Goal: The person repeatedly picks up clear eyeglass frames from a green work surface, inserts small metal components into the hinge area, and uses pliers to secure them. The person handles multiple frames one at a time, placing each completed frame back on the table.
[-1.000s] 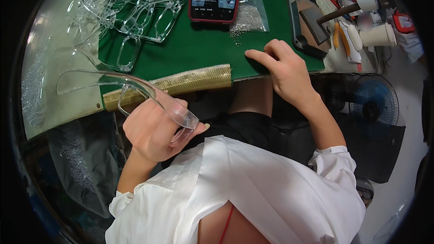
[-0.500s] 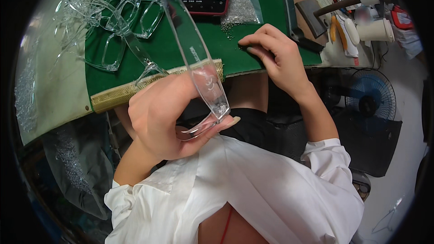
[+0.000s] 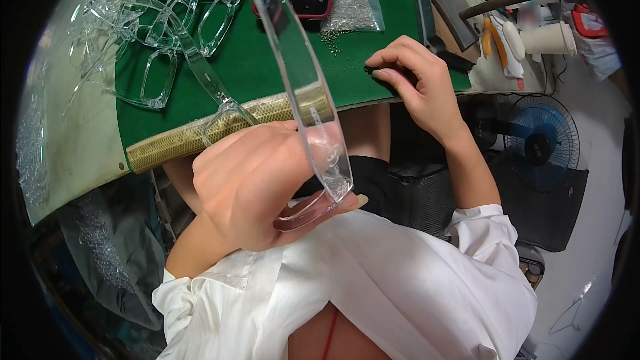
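My left hand (image 3: pixel 243 183) is closed around a clear plastic eyeglass frame (image 3: pixel 293 60), held above my lap with one long temple arm rising toward the far side of the bench. Part of the frame is hidden behind my fingers. My right hand (image 3: pixel 430 87) is over the near edge of a green mat (image 3: pixel 267 60), thumb and forefinger pinched together. A small dark speck shows at those fingertips, too small to name. Just left of them lie scattered tiny metal pieces (image 3: pixel 331 41), spilling from a clear plastic bag (image 3: pixel 353 10) full of similar bits.
Several clear eyeglass frames (image 3: pixel 157 20) are heaped at the far left. A phone (image 3: pixel 310 5) lies beside the bag. A gold mesh strip (image 3: pixel 167 150) runs along the bench edge. At right are a dark metal bench fixture (image 3: pixel 433 23), orange-handled pliers (image 3: pixel 488 37), a cup (image 3: pixel 553 39) and a fan (image 3: pixel 540 140).
My left hand has shifted slightly right and nearer with the eyeglass frame. My right fingertips have drawn a little right, away from the scattered metal pieces. The whole view has moved slightly.
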`<state>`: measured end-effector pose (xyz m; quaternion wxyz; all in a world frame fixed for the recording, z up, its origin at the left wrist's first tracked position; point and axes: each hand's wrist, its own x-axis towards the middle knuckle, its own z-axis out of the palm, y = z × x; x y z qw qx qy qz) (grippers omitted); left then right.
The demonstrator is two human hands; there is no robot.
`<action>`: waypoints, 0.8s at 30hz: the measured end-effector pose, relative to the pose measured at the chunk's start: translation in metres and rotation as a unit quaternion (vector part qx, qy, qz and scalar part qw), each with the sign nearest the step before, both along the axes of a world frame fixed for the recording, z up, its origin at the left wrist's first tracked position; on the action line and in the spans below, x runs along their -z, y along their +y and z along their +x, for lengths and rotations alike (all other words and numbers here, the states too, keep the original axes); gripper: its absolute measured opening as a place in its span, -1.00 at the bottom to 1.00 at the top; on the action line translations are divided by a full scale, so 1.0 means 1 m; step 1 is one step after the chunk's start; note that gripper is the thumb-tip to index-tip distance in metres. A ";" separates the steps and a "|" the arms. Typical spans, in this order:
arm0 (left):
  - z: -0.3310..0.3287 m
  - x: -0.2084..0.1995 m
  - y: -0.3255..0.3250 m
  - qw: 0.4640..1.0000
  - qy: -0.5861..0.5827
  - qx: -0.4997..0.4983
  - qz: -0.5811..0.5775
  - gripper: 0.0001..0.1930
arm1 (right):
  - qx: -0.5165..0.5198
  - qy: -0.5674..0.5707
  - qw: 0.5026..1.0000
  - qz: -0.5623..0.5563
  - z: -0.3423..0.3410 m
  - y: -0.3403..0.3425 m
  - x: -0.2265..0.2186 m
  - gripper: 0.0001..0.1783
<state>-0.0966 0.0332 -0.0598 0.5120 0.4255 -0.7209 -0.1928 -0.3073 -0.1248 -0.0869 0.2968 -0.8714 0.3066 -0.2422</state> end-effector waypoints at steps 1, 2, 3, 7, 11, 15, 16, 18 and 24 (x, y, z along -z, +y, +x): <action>0.000 -0.001 -0.001 1.000 -0.001 -0.003 0.000 -0.23 | 0.004 0.000 1.000 0.008 0.001 0.000 -0.001 -0.87; 0.001 -0.001 -0.001 1.000 -0.002 -0.004 -0.003 -0.24 | 0.009 -0.001 1.000 0.017 0.002 0.000 -0.001 -0.87; 0.001 -0.001 -0.002 1.000 -0.003 -0.005 -0.005 -0.25 | 0.015 0.004 1.000 0.017 0.003 0.001 0.000 -0.88; 0.001 0.002 -0.003 1.000 0.000 -0.003 -0.017 -0.27 | 0.044 0.021 0.999 0.004 0.004 0.007 0.000 -0.89; 0.000 0.006 -0.002 1.000 0.005 -0.012 -0.021 -0.28 | 0.059 0.024 0.994 -0.086 0.004 0.015 0.004 -0.92; -0.003 0.008 -0.004 0.999 0.010 -0.024 -0.045 -0.31 | 0.075 0.019 0.991 -0.106 0.008 0.018 0.005 -0.93; -0.003 0.008 -0.003 0.999 0.011 -0.026 -0.039 -0.31 | 0.075 0.022 0.992 -0.101 0.009 0.018 0.004 -0.93; -0.003 0.008 -0.003 0.999 0.006 -0.029 -0.039 -0.32 | 0.070 0.025 0.993 -0.095 0.010 0.017 0.005 -0.93; -0.003 0.009 -0.004 0.999 0.007 -0.028 -0.043 -0.35 | 0.043 0.052 0.992 -0.109 0.009 0.016 0.002 -0.91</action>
